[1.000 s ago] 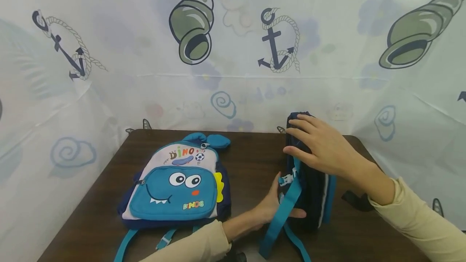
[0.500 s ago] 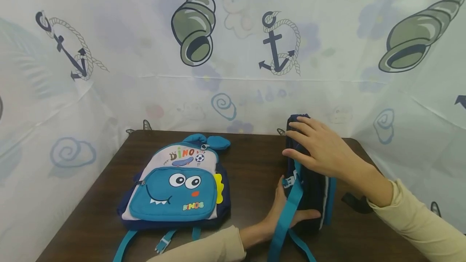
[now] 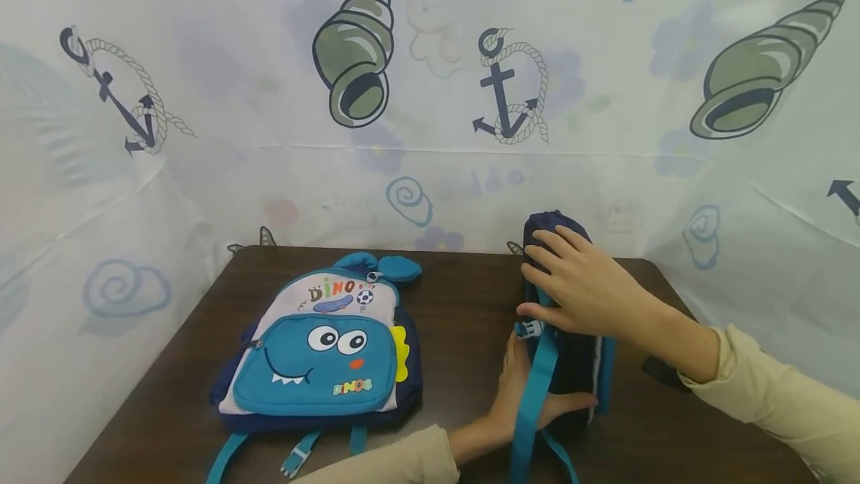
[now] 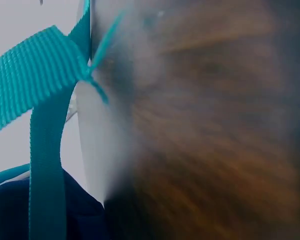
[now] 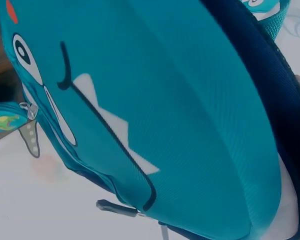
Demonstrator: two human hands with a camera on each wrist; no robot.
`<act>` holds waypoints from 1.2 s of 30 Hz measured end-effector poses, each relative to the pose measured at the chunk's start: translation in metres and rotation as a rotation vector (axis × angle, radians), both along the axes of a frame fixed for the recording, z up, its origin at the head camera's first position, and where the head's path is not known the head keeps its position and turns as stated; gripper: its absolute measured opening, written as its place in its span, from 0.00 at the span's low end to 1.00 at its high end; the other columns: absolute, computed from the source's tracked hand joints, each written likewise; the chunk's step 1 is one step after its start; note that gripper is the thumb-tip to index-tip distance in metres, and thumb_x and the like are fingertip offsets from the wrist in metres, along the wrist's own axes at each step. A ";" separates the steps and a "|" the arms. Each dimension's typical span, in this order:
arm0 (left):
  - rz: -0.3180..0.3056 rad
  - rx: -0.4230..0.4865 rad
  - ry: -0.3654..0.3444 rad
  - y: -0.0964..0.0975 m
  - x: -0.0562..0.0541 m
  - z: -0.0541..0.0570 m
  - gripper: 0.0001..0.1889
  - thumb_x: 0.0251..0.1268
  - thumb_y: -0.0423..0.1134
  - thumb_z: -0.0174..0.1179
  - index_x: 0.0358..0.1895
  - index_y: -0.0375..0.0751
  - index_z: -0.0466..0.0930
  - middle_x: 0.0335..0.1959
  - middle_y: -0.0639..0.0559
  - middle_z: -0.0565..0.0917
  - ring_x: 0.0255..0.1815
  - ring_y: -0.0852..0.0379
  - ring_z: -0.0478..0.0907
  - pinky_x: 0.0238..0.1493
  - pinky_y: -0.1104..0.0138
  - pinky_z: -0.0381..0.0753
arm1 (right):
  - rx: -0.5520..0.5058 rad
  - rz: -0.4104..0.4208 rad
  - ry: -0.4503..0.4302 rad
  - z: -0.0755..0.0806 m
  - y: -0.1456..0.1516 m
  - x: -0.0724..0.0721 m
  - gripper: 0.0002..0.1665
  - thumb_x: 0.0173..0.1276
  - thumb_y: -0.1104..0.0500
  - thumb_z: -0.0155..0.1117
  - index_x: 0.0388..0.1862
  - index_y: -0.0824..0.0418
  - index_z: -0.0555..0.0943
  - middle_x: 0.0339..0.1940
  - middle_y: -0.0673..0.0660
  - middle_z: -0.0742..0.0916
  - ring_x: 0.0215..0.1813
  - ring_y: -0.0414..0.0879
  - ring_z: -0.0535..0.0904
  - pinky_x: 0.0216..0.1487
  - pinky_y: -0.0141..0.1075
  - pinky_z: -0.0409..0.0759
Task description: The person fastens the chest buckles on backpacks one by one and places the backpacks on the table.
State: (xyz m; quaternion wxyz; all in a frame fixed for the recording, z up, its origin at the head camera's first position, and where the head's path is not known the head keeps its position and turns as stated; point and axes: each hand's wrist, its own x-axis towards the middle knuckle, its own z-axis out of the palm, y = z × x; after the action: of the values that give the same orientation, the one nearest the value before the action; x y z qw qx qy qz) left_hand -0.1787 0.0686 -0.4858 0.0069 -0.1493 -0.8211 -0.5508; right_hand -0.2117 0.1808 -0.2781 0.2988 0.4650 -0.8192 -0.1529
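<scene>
A navy-and-teal backpack point(image 3: 571, 368) stands on edge on the right side of the table, its back panel and teal strap point(image 3: 536, 394) facing left. My right hand point(image 3: 581, 286) lies over its upper side with fingers straight and slightly spread. Low on the near side, my left hand point(image 3: 510, 394) presses its back, fingers pointing up and thumb stretched across the bag's lower side behind the strap. The right wrist view shows the same bag's teal front pocket point(image 5: 190, 120) with printed teeth and eyes. In the left wrist view, teal webbing point(image 4: 47, 160) hangs close to the camera.
A second backpack point(image 3: 316, 364) with a dino face lies flat at the left, its straps and buckle point(image 3: 295, 461) trailing toward the near edge. Both stand on a dark brown table point(image 3: 463, 297). A printed white cloth point(image 3: 443, 193) hangs behind. A black strap point(image 3: 661, 370) lies beside my right wrist.
My left hand has slid right along the standing backpack, its thumb reaching farther across the lower side. My right hand stays on the upper side. The head view has tilted slightly upward.
</scene>
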 end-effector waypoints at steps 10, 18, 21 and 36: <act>-0.084 0.181 -0.057 0.002 0.012 0.012 0.55 0.48 0.61 0.75 0.75 0.66 0.45 0.71 0.57 0.62 0.70 0.59 0.65 0.69 0.57 0.69 | -0.059 -0.081 -0.071 -0.004 0.013 0.006 0.44 0.74 0.26 0.40 0.51 0.61 0.86 0.58 0.64 0.85 0.66 0.65 0.73 0.68 0.61 0.68; -0.112 0.218 -0.089 0.010 0.010 0.012 0.60 0.48 0.61 0.75 0.78 0.71 0.38 0.76 0.60 0.57 0.75 0.56 0.60 0.71 0.48 0.65 | -0.144 -0.150 -0.106 -0.004 0.036 0.009 0.47 0.73 0.24 0.37 0.53 0.61 0.85 0.63 0.67 0.82 0.68 0.70 0.70 0.66 0.65 0.68; -0.122 0.215 -0.081 0.012 0.010 0.010 0.61 0.48 0.60 0.76 0.79 0.70 0.38 0.76 0.59 0.57 0.75 0.54 0.60 0.70 0.48 0.66 | -0.183 -0.185 -0.101 -0.006 0.048 0.012 0.49 0.72 0.23 0.35 0.53 0.62 0.85 0.62 0.69 0.81 0.67 0.73 0.69 0.65 0.67 0.68; -0.187 -0.023 0.029 0.016 0.003 0.011 0.58 0.51 0.51 0.75 0.80 0.61 0.43 0.80 0.56 0.53 0.78 0.49 0.57 0.69 0.48 0.70 | -0.269 -0.339 -0.120 -0.029 0.104 0.020 0.41 0.62 0.29 0.62 0.51 0.65 0.85 0.57 0.71 0.83 0.64 0.74 0.71 0.59 0.66 0.74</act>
State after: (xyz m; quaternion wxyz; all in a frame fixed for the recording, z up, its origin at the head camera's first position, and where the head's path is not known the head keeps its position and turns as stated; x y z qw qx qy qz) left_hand -0.1754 0.0842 -0.4750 -0.0344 -0.2330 -0.8097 -0.5376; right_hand -0.1913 0.2851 -0.3075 0.2788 0.2850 -0.9150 -0.0622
